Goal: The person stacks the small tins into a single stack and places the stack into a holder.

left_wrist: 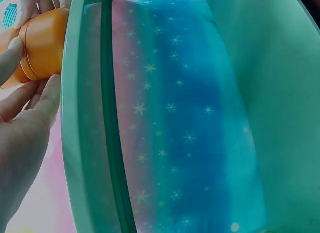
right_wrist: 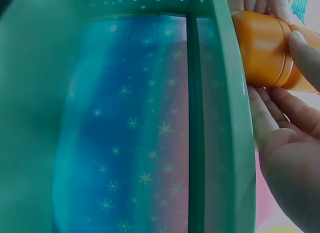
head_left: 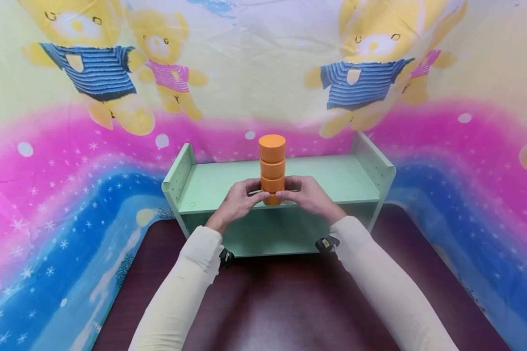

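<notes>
A tall stack of several orange cylinders (head_left: 272, 170) stands upright at the front edge of a pale green shelf's upper board (head_left: 329, 170). My left hand (head_left: 240, 199) holds the lower part of the stack from the left, thumb in front and fingers round the side. From the opposite side my right hand (head_left: 311, 196) grips it in the same way, so the two thumb tips nearly meet. Both wrist views show the bottom orange cylinder (left_wrist: 46, 43) right at the green board's edge (right_wrist: 239, 113), with fingers on either side of it.
The two-level shelf unit has raised side panels (head_left: 374, 163) at left and right. Beneath the upper board is a lower compartment (head_left: 263, 231). It stands on a dark reddish-brown table (head_left: 281, 302). A cloth backdrop (head_left: 254, 63) printed with bears surrounds the table behind and at both sides.
</notes>
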A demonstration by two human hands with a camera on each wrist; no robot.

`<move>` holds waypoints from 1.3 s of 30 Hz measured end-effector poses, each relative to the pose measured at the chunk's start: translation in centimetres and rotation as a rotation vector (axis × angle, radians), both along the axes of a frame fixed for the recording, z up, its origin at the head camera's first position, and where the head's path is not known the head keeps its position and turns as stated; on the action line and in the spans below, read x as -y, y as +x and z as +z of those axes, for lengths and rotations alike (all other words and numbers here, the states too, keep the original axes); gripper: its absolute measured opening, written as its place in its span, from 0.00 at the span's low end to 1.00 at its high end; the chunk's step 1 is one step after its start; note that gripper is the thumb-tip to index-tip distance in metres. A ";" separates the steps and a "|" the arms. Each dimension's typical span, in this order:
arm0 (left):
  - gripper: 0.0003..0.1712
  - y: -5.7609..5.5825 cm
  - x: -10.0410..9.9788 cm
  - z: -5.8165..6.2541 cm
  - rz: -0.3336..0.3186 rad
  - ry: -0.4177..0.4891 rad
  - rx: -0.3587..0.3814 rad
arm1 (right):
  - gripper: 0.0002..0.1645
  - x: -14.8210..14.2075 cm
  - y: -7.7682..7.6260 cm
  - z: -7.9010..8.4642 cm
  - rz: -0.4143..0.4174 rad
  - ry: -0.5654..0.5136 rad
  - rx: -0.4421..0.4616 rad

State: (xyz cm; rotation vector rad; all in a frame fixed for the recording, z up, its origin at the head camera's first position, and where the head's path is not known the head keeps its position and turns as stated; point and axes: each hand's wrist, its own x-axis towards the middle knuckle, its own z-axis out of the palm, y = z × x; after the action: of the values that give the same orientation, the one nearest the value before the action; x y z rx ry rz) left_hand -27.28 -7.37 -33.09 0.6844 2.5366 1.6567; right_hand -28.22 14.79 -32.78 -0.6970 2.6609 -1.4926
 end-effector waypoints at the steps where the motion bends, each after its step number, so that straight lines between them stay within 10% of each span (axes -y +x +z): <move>1: 0.27 0.0 0.0 0.1 0.001 -0.004 0.004 | 0.29 0.0 -0.1 0.1 0.000 0.002 0.002; 39: 0.31 -1.4 -0.7 0.7 0.067 -0.028 0.075 | 0.33 0.4 -2.1 1.0 0.019 0.018 0.024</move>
State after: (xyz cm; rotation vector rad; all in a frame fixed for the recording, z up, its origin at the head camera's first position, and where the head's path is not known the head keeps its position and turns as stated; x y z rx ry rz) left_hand -28.69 -6.66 -32.42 0.5305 2.5519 1.6298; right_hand -30.33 14.42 -31.83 -0.6966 2.6392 -1.4611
